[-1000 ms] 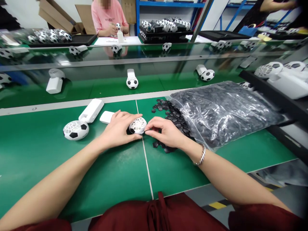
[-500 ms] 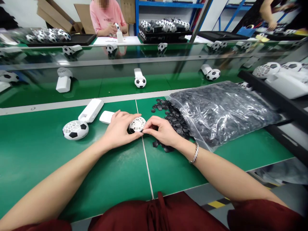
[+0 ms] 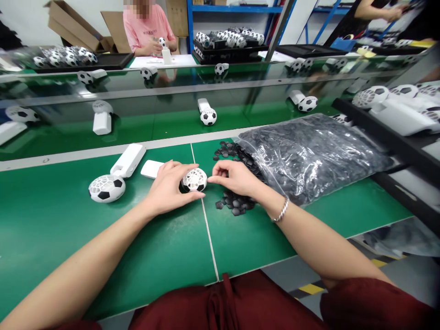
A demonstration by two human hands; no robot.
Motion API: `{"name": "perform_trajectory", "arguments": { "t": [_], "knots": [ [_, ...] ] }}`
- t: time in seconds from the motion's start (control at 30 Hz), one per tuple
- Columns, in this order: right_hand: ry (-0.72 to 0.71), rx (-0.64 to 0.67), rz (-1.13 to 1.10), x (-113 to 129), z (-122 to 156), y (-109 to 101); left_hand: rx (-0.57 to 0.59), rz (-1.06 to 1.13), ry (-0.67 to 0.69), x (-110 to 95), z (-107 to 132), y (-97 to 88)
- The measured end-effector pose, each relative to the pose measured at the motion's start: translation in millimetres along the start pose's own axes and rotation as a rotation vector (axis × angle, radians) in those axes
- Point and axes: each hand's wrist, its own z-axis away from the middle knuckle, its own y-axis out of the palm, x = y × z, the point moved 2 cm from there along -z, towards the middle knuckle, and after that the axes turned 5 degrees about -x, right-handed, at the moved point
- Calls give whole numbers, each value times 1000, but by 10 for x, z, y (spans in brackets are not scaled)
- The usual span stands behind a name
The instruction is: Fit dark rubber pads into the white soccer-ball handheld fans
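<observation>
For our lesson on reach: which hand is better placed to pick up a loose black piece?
Probably the right hand: it is close to the loose black pieces, while the left hand grips the soccer-ball part. Whether the right holds anything is unclear.

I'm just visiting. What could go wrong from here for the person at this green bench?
The bare right hand, close beside the loose heap of small black pieces, might brush some across the green bench.
The silver chain-link bracelet on its wrist appears near the edge of the clear plastic bag of black pieces and could snag it.
The bare left hand cups a rounded white ball with black patches, which might slip.
</observation>
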Motion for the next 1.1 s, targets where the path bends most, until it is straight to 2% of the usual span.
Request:
{"name": "perform_trajectory", "arguments": {
  "t": [0.1, 0.23, 0.3, 0.4, 0.5, 0.6, 0.67, 0.83, 1.1],
  "knots": [
    [48, 13, 280, -68, 16, -128, 21, -1, 13, 18, -21, -28],
    [105, 103, 359, -72, 26, -154, 158, 52, 44, -23, -8, -52],
    [105, 122, 344, -45, 22, -149, 188, 80, -11, -64, 23, -32],
    [67, 110, 275, -6, 28, -149, 138, 146, -85, -108, 58, 25],
    [1, 100, 95, 26, 54, -137, 130, 215, -21, -96, 48, 57],
    [-18, 130, -112, 47, 76, -100, 173, 275, 53, -38, 19, 32],
    [-55, 125, -175, 68, 80, -79, 187, 298, 75, -4, 5, 9],
    [-284, -16, -76, 160, 77, -78, 190, 321, 115, 18, -7, 3],
    [-244, -54, -109, 177, 95, -57, 191, 313, 109, -4, -13, -3]
  ]
}}
